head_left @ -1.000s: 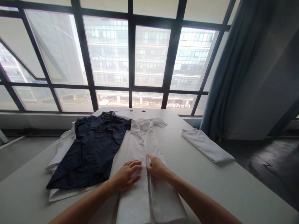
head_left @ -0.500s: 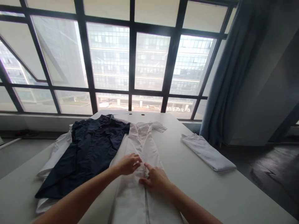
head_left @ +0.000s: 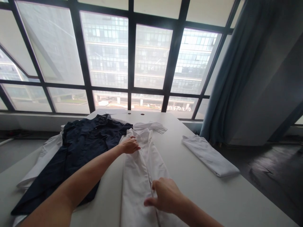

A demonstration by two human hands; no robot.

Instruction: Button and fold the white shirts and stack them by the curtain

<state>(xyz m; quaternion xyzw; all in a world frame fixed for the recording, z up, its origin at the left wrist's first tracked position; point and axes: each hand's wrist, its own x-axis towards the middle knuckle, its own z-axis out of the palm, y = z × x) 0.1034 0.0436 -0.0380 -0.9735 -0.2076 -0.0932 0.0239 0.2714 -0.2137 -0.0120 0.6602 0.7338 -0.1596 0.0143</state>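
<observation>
A long white garment (head_left: pixel 136 183) lies lengthwise in front of me, with a seam or opening line down its middle. Its exact kind is hard to make out. My left hand (head_left: pixel 130 145) is at its far part, fingers bent and pressed together on the cloth near the upper edge. Closer to me, my right hand (head_left: pixel 167 194) is over the middle line, its thumb stretched apart from the bent fingers. I see no cloth between that thumb and the fingers. A dark navy shirt (head_left: pixel 87 148) lies to the left.
Under the navy shirt, white cloth (head_left: pixel 42 157) sticks out at the left. Another white cloth piece (head_left: pixel 153 126) lies beyond the garment. A folded white garment (head_left: pixel 210 156) rests near the right edge of the white table (head_left: pixel 199 195). Windows and a blue curtain (head_left: pixel 224 94) stand behind.
My left hand has moved away from me toward the garment's far end. My right hand has come nearer and slightly right. The garment's far part has shifted in shape.
</observation>
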